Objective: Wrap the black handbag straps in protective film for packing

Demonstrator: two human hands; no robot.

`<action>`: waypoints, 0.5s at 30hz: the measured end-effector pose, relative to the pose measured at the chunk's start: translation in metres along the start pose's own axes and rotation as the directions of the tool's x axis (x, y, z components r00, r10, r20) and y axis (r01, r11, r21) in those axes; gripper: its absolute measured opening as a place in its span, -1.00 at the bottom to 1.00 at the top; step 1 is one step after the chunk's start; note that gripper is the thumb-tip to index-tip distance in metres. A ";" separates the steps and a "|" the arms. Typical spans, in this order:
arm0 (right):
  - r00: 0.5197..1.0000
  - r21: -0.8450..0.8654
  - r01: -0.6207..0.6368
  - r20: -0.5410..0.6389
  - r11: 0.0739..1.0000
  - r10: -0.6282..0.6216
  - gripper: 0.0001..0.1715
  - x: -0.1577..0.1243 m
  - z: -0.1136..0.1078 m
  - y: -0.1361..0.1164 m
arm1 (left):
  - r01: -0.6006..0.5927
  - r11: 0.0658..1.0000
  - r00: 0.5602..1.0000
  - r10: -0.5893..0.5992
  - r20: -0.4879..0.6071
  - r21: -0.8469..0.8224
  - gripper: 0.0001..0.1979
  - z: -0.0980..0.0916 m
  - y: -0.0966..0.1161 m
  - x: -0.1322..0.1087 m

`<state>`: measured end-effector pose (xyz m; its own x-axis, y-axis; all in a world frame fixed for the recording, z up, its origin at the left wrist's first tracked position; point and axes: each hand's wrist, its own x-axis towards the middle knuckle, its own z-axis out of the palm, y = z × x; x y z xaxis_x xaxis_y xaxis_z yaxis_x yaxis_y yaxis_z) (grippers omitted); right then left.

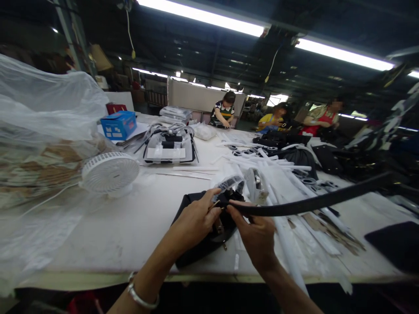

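A black bag (196, 255) lies near the front edge of the white table. Over its top, my left hand (199, 218) is closed, fingers pinching a black piece with metal fittings close to the strap's end. My right hand (257, 229) grips a long black strap (304, 204) near that same end, and the strap stretches out to the right above the table. Both hands are close together, fingertips almost touching. Clear plastic wrap (232, 182) stands up just behind them. The exact fitting between the fingertips is too small to make out.
A white fan (110, 172), a blue box (118, 125) and a large plastic sack (42, 131) are at left. A tape dispenser (257, 185) stands behind my right hand. White tubes (288, 248) and black bags lie at right. Three people work beyond.
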<state>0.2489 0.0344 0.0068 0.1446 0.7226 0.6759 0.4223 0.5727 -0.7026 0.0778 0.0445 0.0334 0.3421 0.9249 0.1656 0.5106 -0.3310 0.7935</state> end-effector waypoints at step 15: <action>0.767 0.430 -0.635 0.257 0.641 0.588 -0.60 0.005 0.007 -0.001 | 0.004 0.964 1.000 -0.004 0.003 -0.265 -0.46 -0.001 -0.010 0.000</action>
<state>0.2430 0.0399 0.0093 0.1295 0.9904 0.0485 -0.2059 0.0747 -0.9757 0.0721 0.0484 0.0261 0.3425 0.9256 0.1611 0.2843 -0.2656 0.9212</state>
